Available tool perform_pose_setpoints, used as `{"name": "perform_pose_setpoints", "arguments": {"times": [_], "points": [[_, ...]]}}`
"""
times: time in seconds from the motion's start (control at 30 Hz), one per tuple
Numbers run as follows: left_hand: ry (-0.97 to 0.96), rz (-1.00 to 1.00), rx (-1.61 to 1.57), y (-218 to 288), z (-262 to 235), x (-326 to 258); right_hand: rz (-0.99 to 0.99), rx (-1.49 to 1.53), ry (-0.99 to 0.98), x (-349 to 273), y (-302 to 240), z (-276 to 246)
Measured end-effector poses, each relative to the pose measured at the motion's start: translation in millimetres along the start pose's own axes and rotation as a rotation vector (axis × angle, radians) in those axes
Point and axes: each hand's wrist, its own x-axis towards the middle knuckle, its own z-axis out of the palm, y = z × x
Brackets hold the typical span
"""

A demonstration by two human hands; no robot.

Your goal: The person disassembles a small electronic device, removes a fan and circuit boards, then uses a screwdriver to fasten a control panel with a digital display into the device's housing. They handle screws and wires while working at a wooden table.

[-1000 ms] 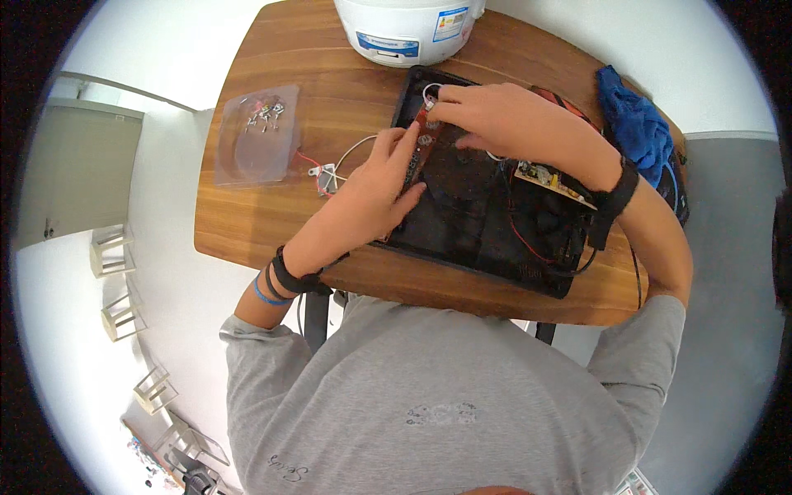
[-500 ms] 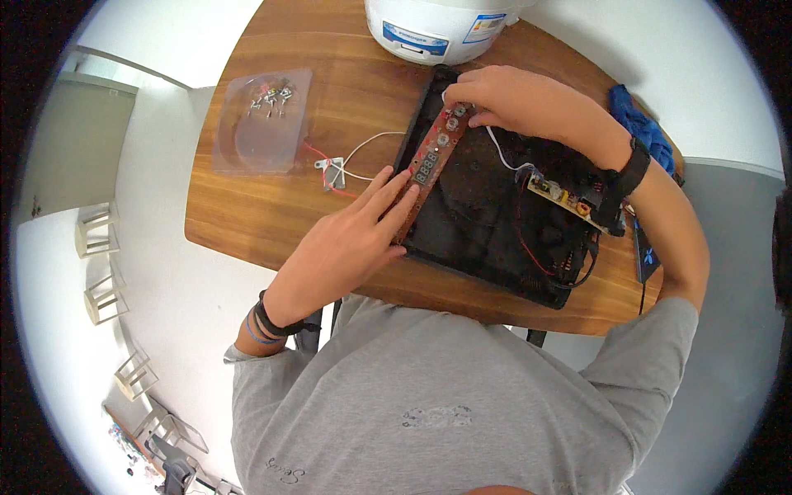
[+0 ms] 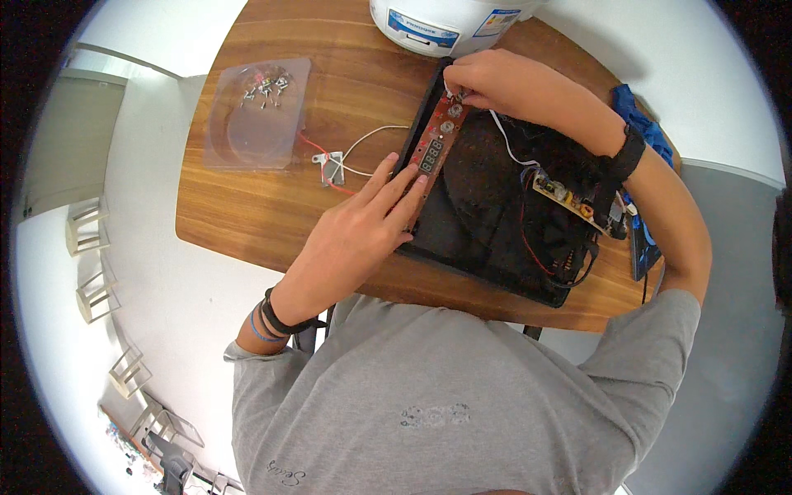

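A long, narrow reddish-brown circuit board [image 3: 436, 147] with a digit display and round buttons lies along the left side of an open black plastic housing [image 3: 487, 214]. My left hand [image 3: 351, 235] rests over the board's near end, fingers stretched and spread, thumb by the housing's near edge. At the far end, the fingers of my right hand [image 3: 478, 78] are closed around the board's tip; a bit of white shows beside them. From under that hand a white cable [image 3: 505, 142] runs to a second board with components [image 3: 569, 202] on the housing's right side.
On the wooden table [image 3: 239, 210], a clear plastic tray [image 3: 247, 136] holds several small screws. A metal part [image 3: 332, 167] with red and white wires lies left of the housing. A white tub-like appliance [image 3: 445, 29] stands behind; blue cloth [image 3: 639, 120] lies at right.
My right hand has shifted slightly farther away and its fingers have drawn in closer at the board's far end. My left hand stays on the near end.
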Motion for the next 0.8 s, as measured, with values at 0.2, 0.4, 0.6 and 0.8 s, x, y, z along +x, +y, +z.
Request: {"name": "perform_pose_setpoints", "arguments": {"times": [0.2, 0.4, 0.6, 0.8], "points": [[0.022, -0.015, -0.002, 2, 5, -1, -0.028, 0.027, -0.017, 2, 5, 1], [0.026, -0.039, 0.03, -2, 5, 0, -0.017, 0.07, -0.049, 5, 3, -2], [0.044, -0.068, -0.006, 0, 3, 0, -0.062, -0.005, 0.053, 1, 1, 3], [0.075, -0.096, -0.035, 0, -6, 1, -0.044, -0.054, 0.049, 4, -4, -9]]}}
